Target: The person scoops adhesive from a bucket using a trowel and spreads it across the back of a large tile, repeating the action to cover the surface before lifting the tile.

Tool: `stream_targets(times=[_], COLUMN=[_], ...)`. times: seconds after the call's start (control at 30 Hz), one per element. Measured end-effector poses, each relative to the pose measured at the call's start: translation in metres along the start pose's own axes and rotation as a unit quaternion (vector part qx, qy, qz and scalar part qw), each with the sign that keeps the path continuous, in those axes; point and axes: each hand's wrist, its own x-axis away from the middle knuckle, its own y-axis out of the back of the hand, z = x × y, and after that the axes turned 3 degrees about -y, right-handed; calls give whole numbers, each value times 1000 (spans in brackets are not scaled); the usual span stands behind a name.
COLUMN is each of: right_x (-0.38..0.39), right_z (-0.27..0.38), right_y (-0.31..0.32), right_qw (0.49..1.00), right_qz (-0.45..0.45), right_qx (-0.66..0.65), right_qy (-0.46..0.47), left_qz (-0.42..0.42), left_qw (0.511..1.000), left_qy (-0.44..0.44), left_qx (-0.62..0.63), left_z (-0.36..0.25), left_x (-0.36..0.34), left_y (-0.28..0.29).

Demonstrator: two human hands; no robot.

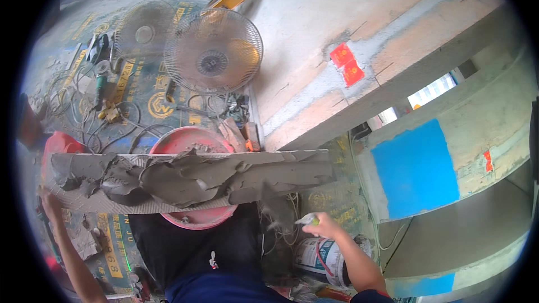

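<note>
A long, narrow tile strip (84, 205) spans the view in front of me, its ribbed face largely covered with thick grey mortar (185, 177). At its lower left corner, my left hand (51, 205) is closed round the end; part of the fingers is hidden. My right hand (321, 227) is closed round the pale handle of a trowel (276, 209), whose mortar-coated blade is just below the strip's right part. Under the strip is a red basin (193, 136), with grey mortar inside; the strip hides its middle.
Two fan grilles (213, 50) stand beyond the basin. An angle grinder (101, 84) and tangled cables lie on the printed floor covering at left. At lower right stands a white bucket (311, 258). A plastered wall ledge (314, 95) with red patches runs along the right.
</note>
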Motion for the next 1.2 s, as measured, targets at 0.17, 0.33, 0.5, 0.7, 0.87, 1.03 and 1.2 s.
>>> stream_targets(times=[0.17,0.33,0.5,0.7,0.87,1.03,1.2], right_x=[-17,-44,-51,-7,0,-32,-56], right_z=[-71,-97,-101,-48,-2,58,96], right_y=[55,44,-20,-44,-20,-29,-59], right_qw=[952,903,944,993,987,972,943], right_qz=[-166,-244,-226,-77,33,4,-1], right_qx=[-256,-346,-233,-76,159,181,300], right_qy=[-31,-72,-55,-49,18,149,146], left_qz=[-40,-8,68,52,-38,12,30], left_qw=[977,848,879,976,996,992,985], left_qy=[27,112,130,-2,-33,41,68], left_qx=[206,519,453,211,-75,119,153], left_z=[-2,2,-16,25,7,0,-7], left_x=[2,-3,9,-3,-4,-1,-2], left_y=[-18,-31,-11,-38,-22,8,43])
